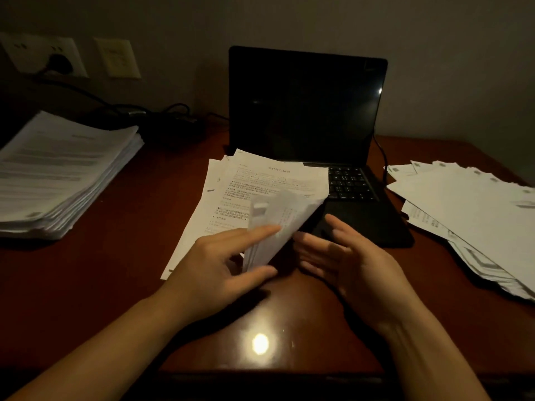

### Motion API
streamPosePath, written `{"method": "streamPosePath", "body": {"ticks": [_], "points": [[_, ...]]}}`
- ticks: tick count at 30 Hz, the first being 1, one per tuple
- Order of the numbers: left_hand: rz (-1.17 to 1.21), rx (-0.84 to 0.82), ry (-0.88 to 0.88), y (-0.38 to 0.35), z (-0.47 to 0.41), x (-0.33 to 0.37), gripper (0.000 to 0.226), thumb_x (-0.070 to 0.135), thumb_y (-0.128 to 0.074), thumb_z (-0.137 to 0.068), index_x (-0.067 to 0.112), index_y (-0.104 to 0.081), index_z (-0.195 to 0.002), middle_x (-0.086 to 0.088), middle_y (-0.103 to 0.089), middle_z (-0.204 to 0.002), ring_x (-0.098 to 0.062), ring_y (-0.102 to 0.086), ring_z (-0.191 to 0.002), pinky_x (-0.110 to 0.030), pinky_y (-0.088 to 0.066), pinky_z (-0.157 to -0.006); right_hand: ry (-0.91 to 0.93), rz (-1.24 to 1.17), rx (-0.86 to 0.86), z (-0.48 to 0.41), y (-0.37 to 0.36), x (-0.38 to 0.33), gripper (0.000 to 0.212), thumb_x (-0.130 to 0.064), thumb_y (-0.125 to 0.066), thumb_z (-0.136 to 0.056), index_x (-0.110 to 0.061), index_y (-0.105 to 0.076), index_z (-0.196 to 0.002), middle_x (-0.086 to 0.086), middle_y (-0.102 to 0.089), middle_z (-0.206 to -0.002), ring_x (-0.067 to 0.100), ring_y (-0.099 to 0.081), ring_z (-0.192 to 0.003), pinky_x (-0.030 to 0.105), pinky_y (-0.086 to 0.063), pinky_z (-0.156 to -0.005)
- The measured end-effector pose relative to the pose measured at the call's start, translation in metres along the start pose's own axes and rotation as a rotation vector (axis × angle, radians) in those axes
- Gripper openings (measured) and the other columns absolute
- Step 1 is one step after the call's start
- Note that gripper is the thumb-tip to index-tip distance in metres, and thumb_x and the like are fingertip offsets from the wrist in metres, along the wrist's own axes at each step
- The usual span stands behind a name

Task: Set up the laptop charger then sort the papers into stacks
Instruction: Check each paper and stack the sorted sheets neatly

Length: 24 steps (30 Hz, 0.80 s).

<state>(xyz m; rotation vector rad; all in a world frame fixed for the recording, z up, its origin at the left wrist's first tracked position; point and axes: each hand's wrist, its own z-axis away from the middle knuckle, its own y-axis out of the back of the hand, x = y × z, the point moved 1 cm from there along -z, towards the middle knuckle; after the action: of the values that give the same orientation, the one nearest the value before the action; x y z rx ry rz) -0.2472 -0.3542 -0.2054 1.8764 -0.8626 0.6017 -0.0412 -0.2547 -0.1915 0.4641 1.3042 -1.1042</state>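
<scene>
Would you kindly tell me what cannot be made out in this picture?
Head view:
- Print on the middle papers: too small, blurred.
- Lifted sheets in the left hand: motion-blurred, count unclear.
- Right pile: cut by the frame edge.
- Laptop keyboard's left part: hidden under the papers.

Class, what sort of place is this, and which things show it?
Probably a study or office workspace: an open laptop on a wooden desk, stacks of printed papers, and a wall socket with a plug in it.
</scene>
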Motion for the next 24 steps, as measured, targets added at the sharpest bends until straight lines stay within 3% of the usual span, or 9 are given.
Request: {"method": "streamPosePath", "body": {"ticks": [3,5,9,12,14,17,20,22,24], "points": [[0.092,0.0,0.089,0.0,-0.005,0.006,0.084,0.038,-0.071,-0.086,0.067,-0.018,-0.145,0.042,-0.062,-0.108,0.001,-0.065,-0.1,-0.015,-0.057,-0.072,-0.121,-0.003,-0.052,-0.01,-0.002,-0.007,0.07,-0.058,-0.051,-0.089,-0.034,-0.034,-0.153,0.018,-0.073,-0.117,0.035,-0.073,-0.102,0.047,-0.061,-0.083],[0.207,-0.055,0.175,0.001,-0.007,0.005,0.094,0.033,-0.073,-0.083,0.069,-0.011,-0.143,0.025,-0.071,-0.103,-0.008,-0.07,-0.094,-0.022,-0.058,-0.077,-0.189,0.036,-0.059,-0.02,-0.001,-0.013,0.072,-0.066,-0.054,-0.084,-0.03,-0.045,-0.146,0.019,-0.071,-0.12,0.038,-0.072,-0.102,0.048,-0.062,-0.082],[0.322,-0.136,0.25,-0.001,-0.012,0.004,0.091,0.034,-0.081,-0.071,0.063,-0.029,-0.14,0.006,-0.075,-0.101,-0.017,-0.071,-0.09,-0.04,-0.056,-0.091,-0.201,0.249,-0.057,-0.036,0.001,-0.026,0.039,-0.033,-0.067,-0.089,-0.016,-0.066,-0.124,0.009,-0.077,-0.106,0.029,-0.075,-0.096,0.04,-0.061,-0.082],[0.407,-0.11,0.316,-0.001,-0.015,0.003,0.078,0.031,-0.079,-0.069,0.05,-0.043,-0.136,0.006,-0.075,-0.106,-0.018,-0.072,-0.093,-0.032,-0.059,-0.083,-0.19,0.522,-0.041,-0.04,0.003,-0.033,0.025,-0.001,-0.061,-0.094,-0.014,-0.068,-0.114,0.003,-0.078,-0.101,0.024,-0.076,-0.093,0.041,-0.061,-0.083],[0.417,-0.047,0.37,0.007,-0.018,-0.002,0.067,0.031,-0.077,-0.071,0.043,-0.051,-0.132,0.01,-0.075,-0.108,-0.012,-0.071,-0.101,-0.023,-0.057,-0.085,-0.162,0.592,-0.076,-0.04,0.002,-0.038,0.032,0.002,-0.061,-0.093,-0.016,-0.067,-0.119,0.004,-0.077,-0.111,0.027,-0.073,-0.103,0.051,-0.054,-0.098],[0.231,0.14,0.414,0.028,-0.027,-0.013,0.057,0.027,-0.075,-0.083,0.04,-0.053,-0.134,0.016,-0.062,-0.131,0.001,-0.059,-0.117,-0.026,-0.053,-0.097,-0.066,0.579,-0.08,-0.034,0.002,-0.048,0.035,-0.001,-0.06,-0.095,-0.022,-0.063,-0.123,0.002,-0.076,-0.113,0.027,-0.073,-0.103,0.053,-0.054,-0.097],[0.029,0.307,0.553,0.053,-0.039,-0.024,0.085,0.031,-0.078,-0.084,0.042,-0.028,-0.152,0.009,-0.035,-0.155,-0.011,-0.04,-0.135,-0.045,-0.044,-0.108,0.045,0.444,-0.069,-0.028,-0.003,-0.057,0.036,0.0,-0.058,-0.096,-0.024,-0.062,-0.123,0.001,-0.077,-0.109,0.026,-0.074,-0.099,0.051,-0.056,-0.091],[0.264,0.315,0.627,0.067,-0.047,-0.026,0.099,0.033,-0.083,-0.076,0.041,-0.023,-0.155,0.002,-0.046,-0.151,-0.02,-0.05,-0.132,-0.05,-0.047,-0.104,0.105,0.383,-0.052,-0.029,-0.008,-0.062,0.036,0.0,-0.058,-0.096,-0.025,-0.061,-0.121,-0.001,-0.077,-0.106,0.024,-0.075,-0.098,0.05,-0.057,-0.088],[0.516,0.256,0.592,0.077,-0.055,-0.022,0.082,0.023,-0.081,-0.075,0.03,-0.041,-0.147,-0.001,-0.069,-0.126,-0.023,-0.067,-0.113,-0.048,-0.056,-0.092,0.155,0.365,-0.047,-0.029,-0.014,-0.066,0.035,-0.003,-0.06,-0.095,-0.028,-0.061,-0.119,-0.003,-0.077,-0.104,0.022,-0.075,-0.097,0.049,-0.059,-0.084]]}}
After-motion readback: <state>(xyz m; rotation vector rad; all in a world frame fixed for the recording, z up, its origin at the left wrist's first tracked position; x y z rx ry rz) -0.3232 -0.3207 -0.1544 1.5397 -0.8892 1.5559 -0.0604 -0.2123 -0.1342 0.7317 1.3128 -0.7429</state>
